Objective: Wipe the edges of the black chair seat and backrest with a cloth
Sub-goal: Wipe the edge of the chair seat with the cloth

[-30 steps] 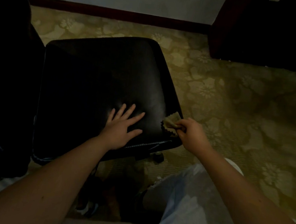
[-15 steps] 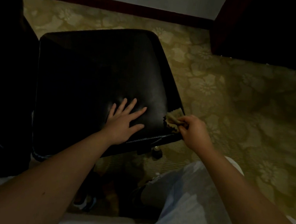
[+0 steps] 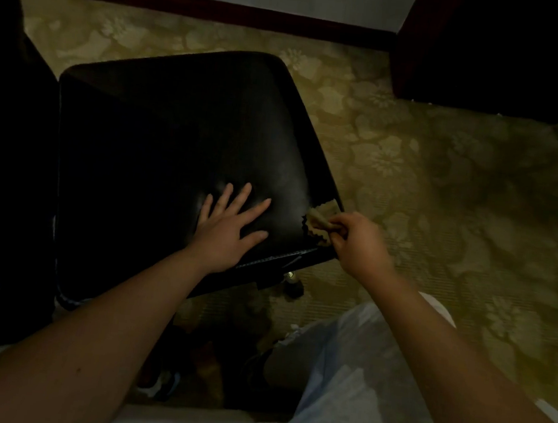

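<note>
The black chair seat (image 3: 175, 138) fills the middle left of the head view, its near right corner towards me. My left hand (image 3: 229, 225) lies flat on the seat with fingers spread, close to the front edge. A small tan cloth (image 3: 319, 220) with zigzag edges sits on the seat's right edge at that corner. My right hand (image 3: 358, 242) pinches the cloth against the edge. The dark backrest (image 3: 3, 165) stands at the far left, mostly lost in shadow.
Floral beige carpet (image 3: 444, 194) spreads to the right and behind the chair. A dark wooden cabinet (image 3: 494, 51) stands at the back right by the wall's baseboard. My knee in light trousers (image 3: 357, 374) is just below the seat. A chair caster (image 3: 292, 281) shows under the front edge.
The right hand with the cloth has slid a little further along the seat's right edge, away from me. The left hand stays flat on the seat. The camera shifted slightly.
</note>
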### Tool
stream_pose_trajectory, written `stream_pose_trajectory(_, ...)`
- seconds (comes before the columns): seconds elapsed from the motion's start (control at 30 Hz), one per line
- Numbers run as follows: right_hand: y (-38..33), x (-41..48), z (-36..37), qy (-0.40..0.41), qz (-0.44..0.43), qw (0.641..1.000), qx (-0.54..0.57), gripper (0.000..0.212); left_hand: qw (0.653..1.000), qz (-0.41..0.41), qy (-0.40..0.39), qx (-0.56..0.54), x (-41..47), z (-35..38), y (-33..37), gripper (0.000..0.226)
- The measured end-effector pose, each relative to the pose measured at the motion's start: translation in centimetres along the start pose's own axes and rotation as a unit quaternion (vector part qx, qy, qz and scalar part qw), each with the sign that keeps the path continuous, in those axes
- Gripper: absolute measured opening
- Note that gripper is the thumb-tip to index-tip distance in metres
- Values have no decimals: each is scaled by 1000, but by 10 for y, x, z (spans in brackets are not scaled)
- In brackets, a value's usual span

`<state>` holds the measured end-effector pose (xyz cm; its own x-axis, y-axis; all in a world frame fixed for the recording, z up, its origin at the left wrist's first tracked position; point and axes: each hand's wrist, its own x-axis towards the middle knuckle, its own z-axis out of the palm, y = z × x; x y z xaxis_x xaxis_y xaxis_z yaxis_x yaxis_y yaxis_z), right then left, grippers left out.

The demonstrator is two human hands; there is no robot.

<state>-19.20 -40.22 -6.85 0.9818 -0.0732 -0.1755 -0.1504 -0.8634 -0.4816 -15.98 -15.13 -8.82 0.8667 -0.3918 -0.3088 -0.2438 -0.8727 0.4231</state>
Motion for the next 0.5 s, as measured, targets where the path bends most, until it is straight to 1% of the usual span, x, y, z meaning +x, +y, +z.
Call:
stream_pose_trajectory(0.13,1,4,-3,-2,-7,1000,1,22,1000,1,-9,-8,0,-2,1,59)
stream_pose_trajectory(0.27,-1,16,-1,43,8,999,11,21,1000,0,-2,-23,2,-1,3,59)
stream_pose_trajectory(0.33,-2,14,0,52,20,998,13,21,1000,-2,-1,-25,3,0,4,59)
stream_pose_trajectory(0.4,-2,5,3,47,17,999,10,21,1000,-4,3,-23,4,0,4,59)
stream_pose_trajectory(0.5,0,-7,5,15,-3,1000,8,20,1000,-4,5,-19,4,1,4,59)
